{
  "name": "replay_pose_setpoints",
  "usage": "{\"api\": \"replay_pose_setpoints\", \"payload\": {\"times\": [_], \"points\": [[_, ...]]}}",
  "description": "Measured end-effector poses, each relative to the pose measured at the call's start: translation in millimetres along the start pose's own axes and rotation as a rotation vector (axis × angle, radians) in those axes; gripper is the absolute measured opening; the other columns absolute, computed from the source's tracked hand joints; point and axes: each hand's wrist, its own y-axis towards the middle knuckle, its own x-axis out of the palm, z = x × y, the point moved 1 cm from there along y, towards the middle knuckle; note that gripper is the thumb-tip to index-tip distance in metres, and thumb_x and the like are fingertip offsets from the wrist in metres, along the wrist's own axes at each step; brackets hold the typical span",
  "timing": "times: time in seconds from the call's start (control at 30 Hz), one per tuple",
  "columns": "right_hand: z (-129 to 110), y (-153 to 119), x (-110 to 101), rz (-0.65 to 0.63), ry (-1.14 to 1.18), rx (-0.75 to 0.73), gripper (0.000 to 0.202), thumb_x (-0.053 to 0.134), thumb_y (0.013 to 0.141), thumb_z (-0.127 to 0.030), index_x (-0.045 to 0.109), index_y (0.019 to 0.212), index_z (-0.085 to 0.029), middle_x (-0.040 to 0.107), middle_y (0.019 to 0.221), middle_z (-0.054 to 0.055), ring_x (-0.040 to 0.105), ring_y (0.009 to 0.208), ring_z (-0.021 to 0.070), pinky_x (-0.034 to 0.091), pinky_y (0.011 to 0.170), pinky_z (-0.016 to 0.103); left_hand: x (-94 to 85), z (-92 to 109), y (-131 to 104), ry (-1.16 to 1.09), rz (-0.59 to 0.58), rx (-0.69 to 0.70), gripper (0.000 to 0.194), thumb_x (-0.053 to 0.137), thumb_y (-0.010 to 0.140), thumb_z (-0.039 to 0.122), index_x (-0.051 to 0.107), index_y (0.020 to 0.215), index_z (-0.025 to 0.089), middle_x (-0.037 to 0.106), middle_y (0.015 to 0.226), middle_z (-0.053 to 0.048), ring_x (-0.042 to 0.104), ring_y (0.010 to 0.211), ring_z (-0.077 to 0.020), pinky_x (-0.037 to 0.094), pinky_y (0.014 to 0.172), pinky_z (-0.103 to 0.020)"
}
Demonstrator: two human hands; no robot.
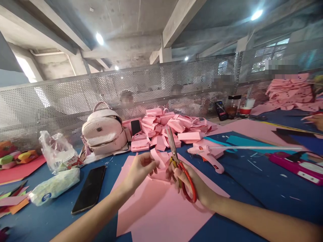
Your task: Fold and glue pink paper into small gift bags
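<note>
My left hand (142, 168) is closed on a small folded pink paper piece (160, 158), pinching it between thumb and fingers. In my right hand (188, 181) are scissors (186, 185) with red and yellow handles, their blades pointing up and away from me. The right fingertips are close to the paper piece; whether they touch it I cannot tell. Beneath both hands lie large pink paper sheets (161, 215). Just beyond them is a heap of folded pink paper pieces with strap-like loops (174, 124).
A pink glue gun (207, 153) lies right of the sheets. To the left are a black phone (90, 190), a tissue pack (57, 185), a plastic bag (59, 151) and a pale backpack (104, 129). A magenta device (297, 166) sits at the right. Perforated metal panels (141, 87) stand behind.
</note>
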Motion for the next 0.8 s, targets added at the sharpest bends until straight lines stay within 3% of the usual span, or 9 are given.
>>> {"api": "replay_pose_setpoints", "payload": {"times": [0.17, 0.3, 0.37, 0.53, 0.8], "points": [[6.6, 0.6, 0.6, -0.114, -0.058, 0.101, 0.054, 0.043, 0.092, -0.073, 0.049, 0.082, -0.020, 0.053, 0.076, -0.002, 0.055, 0.054, 0.0100, 0.050, 0.050, 0.022, -32.0, 11.5, 11.1, 0.048, 0.155, 0.145, 0.029, 0.067, 0.082, 0.041, 0.060, 0.073, 0.015, 0.058, 0.062, 0.001, 0.050, 0.053, -0.0087, 0.037, 0.052, -0.021], [13.4, 3.4, 0.5, -0.140, -0.100, 0.174, 0.046, 0.054, 0.088, -0.065, 0.046, 0.078, -0.021, 0.043, 0.059, -0.008, 0.044, 0.041, 0.0084, 0.045, 0.037, 0.020, -43.8, 20.1, 11.8, 0.094, 0.192, 0.192, 0.028, 0.064, 0.085, 0.039, 0.057, 0.073, 0.016, 0.057, 0.062, 0.001, 0.048, 0.054, -0.0084, 0.034, 0.051, -0.020], [13.8, 2.7, -0.5, -0.139, -0.163, 0.178, 0.039, 0.060, 0.086, -0.056, 0.047, 0.077, -0.021, 0.042, 0.058, -0.008, 0.041, 0.039, 0.0066, 0.042, 0.037, 0.017, -42.1, 21.2, 10.1, 0.122, 0.170, 0.180, 0.027, 0.064, 0.084, 0.037, 0.056, 0.071, 0.016, 0.056, 0.059, 0.002, 0.047, 0.051, -0.0080, 0.032, 0.049, -0.020], [10.6, 0.7, -2.2, -0.126, -0.233, 0.179, 0.025, 0.051, 0.089, -0.039, 0.044, 0.073, -0.021, 0.040, 0.058, -0.008, 0.036, 0.041, 0.0057, 0.037, 0.038, 0.016, -28.6, 18.5, 4.7, 0.150, 0.112, 0.127, 0.026, 0.064, 0.081, 0.034, 0.052, 0.066, 0.017, 0.055, 0.054, 0.002, 0.042, 0.046, -0.0065, 0.027, 0.046, -0.019], [9.8, -1.7, -1.7, -0.138, -0.248, 0.188, 0.019, 0.049, 0.089, -0.033, 0.042, 0.076, -0.022, 0.039, 0.061, -0.009, 0.035, 0.041, 0.0060, 0.037, 0.038, 0.017, -21.2, 17.8, 2.2, 0.149, 0.093, 0.104, 0.026, 0.061, 0.082, 0.034, 0.052, 0.065, 0.017, 0.049, 0.051, 0.005, 0.039, 0.045, -0.0062, 0.026, 0.046, -0.020]]}}
